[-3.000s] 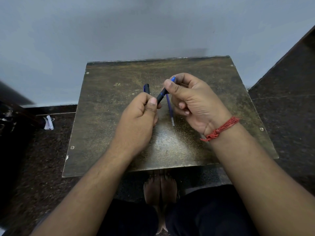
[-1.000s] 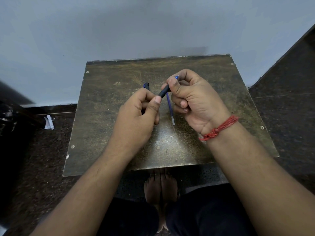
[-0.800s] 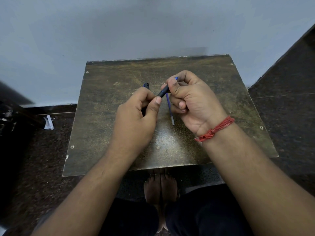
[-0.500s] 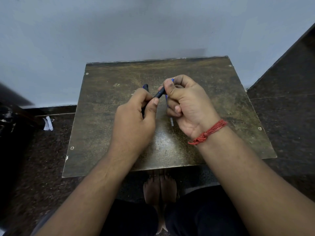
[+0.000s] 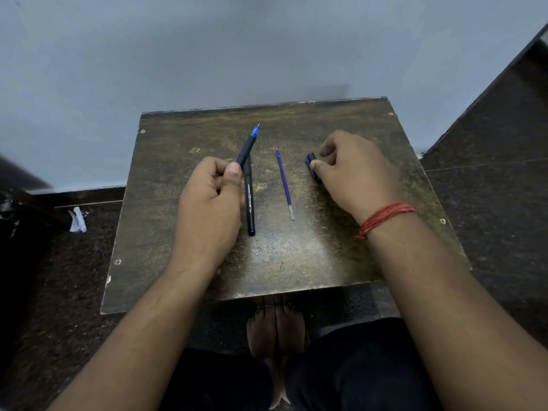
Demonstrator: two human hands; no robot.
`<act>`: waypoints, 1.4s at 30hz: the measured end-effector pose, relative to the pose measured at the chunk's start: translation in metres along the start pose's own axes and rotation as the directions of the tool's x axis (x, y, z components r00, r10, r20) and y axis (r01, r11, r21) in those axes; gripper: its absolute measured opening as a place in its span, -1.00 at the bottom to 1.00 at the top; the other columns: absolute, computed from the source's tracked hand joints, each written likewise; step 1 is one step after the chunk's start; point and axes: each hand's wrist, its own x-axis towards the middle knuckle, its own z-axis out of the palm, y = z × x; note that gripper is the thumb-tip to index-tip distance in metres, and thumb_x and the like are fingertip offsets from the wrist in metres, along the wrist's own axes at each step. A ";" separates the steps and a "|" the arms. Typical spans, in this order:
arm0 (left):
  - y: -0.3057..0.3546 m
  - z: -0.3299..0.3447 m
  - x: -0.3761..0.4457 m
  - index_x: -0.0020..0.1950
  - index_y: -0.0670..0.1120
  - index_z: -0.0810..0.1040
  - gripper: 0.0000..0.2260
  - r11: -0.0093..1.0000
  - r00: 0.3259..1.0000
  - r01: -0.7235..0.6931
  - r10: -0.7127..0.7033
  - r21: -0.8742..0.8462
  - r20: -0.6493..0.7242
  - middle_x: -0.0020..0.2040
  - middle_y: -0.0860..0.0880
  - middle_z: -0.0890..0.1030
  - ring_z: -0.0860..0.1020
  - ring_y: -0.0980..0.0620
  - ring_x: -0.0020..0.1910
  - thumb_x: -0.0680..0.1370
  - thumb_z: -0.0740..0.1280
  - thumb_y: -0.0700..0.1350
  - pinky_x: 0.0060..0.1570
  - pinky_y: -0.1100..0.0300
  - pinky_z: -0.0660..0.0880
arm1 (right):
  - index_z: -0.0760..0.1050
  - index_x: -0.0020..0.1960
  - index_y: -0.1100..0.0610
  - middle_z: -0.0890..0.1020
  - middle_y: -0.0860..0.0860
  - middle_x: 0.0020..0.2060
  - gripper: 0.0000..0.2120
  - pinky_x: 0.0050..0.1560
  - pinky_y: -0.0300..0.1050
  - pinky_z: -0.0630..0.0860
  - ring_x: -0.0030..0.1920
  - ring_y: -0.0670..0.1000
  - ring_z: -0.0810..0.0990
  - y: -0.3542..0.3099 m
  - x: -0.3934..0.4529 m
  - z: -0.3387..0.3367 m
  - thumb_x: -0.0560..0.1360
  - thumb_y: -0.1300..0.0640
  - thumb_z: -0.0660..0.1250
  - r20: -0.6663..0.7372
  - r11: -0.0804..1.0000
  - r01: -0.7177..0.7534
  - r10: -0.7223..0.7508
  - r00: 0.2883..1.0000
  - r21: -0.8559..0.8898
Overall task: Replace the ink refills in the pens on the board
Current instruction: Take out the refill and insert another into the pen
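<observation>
1. Now the left hand [image 5: 209,200] holds an uncapped pen [image 5: 247,146] in a closed grip, tip pointing away.
2. Just beside it, a second black pen [image 5: 249,200] lies on the worktop [image 5: 296,256].
3. Between the hands lies a loose blue refill [image 5: 284,183].
4. Right hand [image 5: 353,170] pinches a dark blue pen cap [image 5: 311,161] on the worktop.

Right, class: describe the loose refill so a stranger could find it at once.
Find the brown board. Between the left hand and the right hand lies the loose refill, flat and untouched. It is far thinner than the black pen lying beside it.
</observation>
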 end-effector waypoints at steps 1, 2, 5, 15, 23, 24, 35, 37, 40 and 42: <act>0.000 0.000 0.000 -0.08 -0.01 0.48 -0.78 1.000 1.000 0.007 -0.007 -0.011 0.002 -0.41 0.13 0.52 0.41 0.11 -0.46 0.74 0.20 -0.01 -0.39 0.22 0.39 | 0.52 0.06 0.01 0.61 -0.04 -0.01 -0.84 0.00 -0.02 0.53 0.02 0.05 0.58 -0.003 -0.001 0.000 0.55 -0.04 0.37 0.021 0.999 0.013 -0.012 1.000 -0.037; 0.001 0.000 0.000 -0.06 -0.04 0.49 -0.77 1.000 1.000 0.015 -0.015 -0.018 0.004 -0.41 0.12 0.52 0.41 0.11 -0.46 0.74 0.19 -0.01 -0.39 0.20 0.39 | 0.52 0.07 0.03 0.62 -0.02 -0.02 -0.82 0.01 0.01 0.54 0.03 0.07 0.58 -0.006 -0.001 0.001 0.55 -0.04 0.36 0.027 0.997 0.031 -0.029 0.999 -0.072; 0.002 -0.001 0.000 -0.04 -0.08 0.49 -0.76 0.999 1.000 0.026 -0.026 -0.029 0.005 -0.41 0.12 0.51 0.41 0.07 -0.43 0.74 0.19 0.00 -0.33 0.12 0.39 | 0.52 0.12 0.09 0.62 0.05 0.00 -0.78 0.03 0.04 0.55 0.07 0.14 0.58 -0.011 -0.002 0.004 0.55 0.00 0.36 0.043 0.984 0.083 -0.077 0.996 -0.159; 0.003 0.000 0.000 -0.07 -0.02 0.49 -0.77 0.998 0.999 0.037 -0.036 -0.044 0.027 -0.42 0.11 0.51 0.41 0.12 -0.49 0.74 0.20 0.00 -0.45 0.26 0.39 | 0.55 -0.05 -0.02 0.59 -0.11 -0.21 -0.95 -0.20 -0.16 0.46 -0.22 -0.10 0.55 -0.013 0.001 0.007 0.50 0.05 0.40 -0.007 0.947 0.014 -0.013 1.000 0.320; 0.001 0.002 -0.001 -0.14 0.03 0.45 -0.75 0.999 0.997 0.017 -0.013 -0.041 0.081 -0.42 0.11 0.50 0.42 0.02 -0.44 0.73 0.21 -0.01 -0.40 0.13 0.36 | 0.50 0.06 0.02 0.74 0.07 -0.15 -0.80 -0.37 -0.26 0.41 -0.28 -0.08 0.60 -0.019 -0.004 0.010 0.50 0.16 0.46 0.103 0.447 -0.145 0.116 0.988 0.883; 0.000 0.003 -0.001 -0.13 0.02 0.45 -0.76 0.999 0.996 0.011 -0.007 -0.041 0.092 -0.42 0.10 0.50 0.42 0.02 -0.44 0.73 0.21 -0.01 -0.39 0.12 0.36 | 0.49 0.07 0.01 0.75 0.03 -0.16 -0.79 -0.36 -0.22 0.39 -0.27 -0.06 0.60 -0.019 -0.004 0.010 0.50 0.16 0.46 0.109 0.400 -0.151 0.127 0.986 0.904; 0.001 0.005 -0.004 -0.08 -0.03 0.50 -0.80 1.000 0.984 -0.028 0.027 0.006 0.174 -0.44 0.11 0.52 0.42 0.06 -0.47 0.72 0.24 -0.03 -0.34 0.04 0.44 | 0.48 0.04 0.07 0.75 0.04 -0.17 -0.86 -0.41 -0.24 0.40 -0.31 -0.08 0.59 -0.020 -0.005 0.006 0.54 0.18 0.42 0.030 0.285 -0.071 0.148 0.988 0.956; 0.001 0.005 -0.004 -0.10 -0.01 0.49 -0.79 1.000 0.984 -0.031 0.029 0.006 0.178 -0.44 0.10 0.51 0.42 0.05 -0.46 0.72 0.24 -0.03 -0.33 0.04 0.43 | 0.47 0.05 0.10 0.74 0.07 -0.17 -0.85 -0.38 -0.28 0.43 -0.30 -0.09 0.59 -0.022 -0.006 0.006 0.54 0.21 0.42 -0.007 0.306 -0.031 0.123 0.992 0.952; 0.001 0.006 -0.004 -0.12 0.00 0.47 -0.79 0.999 0.984 -0.038 0.035 0.009 0.174 -0.43 0.09 0.51 0.41 0.05 -0.46 0.72 0.24 -0.04 -0.34 0.09 0.41 | 0.48 0.06 0.09 0.73 0.15 -0.16 -0.83 -0.31 -0.31 0.45 -0.28 -0.11 0.62 -0.024 -0.007 0.006 0.53 0.22 0.42 -0.033 0.377 0.002 0.075 0.997 0.926; 0.000 0.006 -0.003 -0.12 -0.01 0.47 -0.78 0.999 0.984 -0.040 0.039 0.004 0.172 -0.44 0.09 0.51 0.41 0.06 -0.48 0.72 0.24 -0.05 -0.36 0.08 0.39 | 0.50 0.06 0.07 0.70 0.23 -0.16 -0.83 -0.29 -0.31 0.45 -0.27 -0.08 0.63 -0.024 -0.008 0.006 0.52 0.21 0.44 -0.034 0.425 0.019 0.027 0.999 0.905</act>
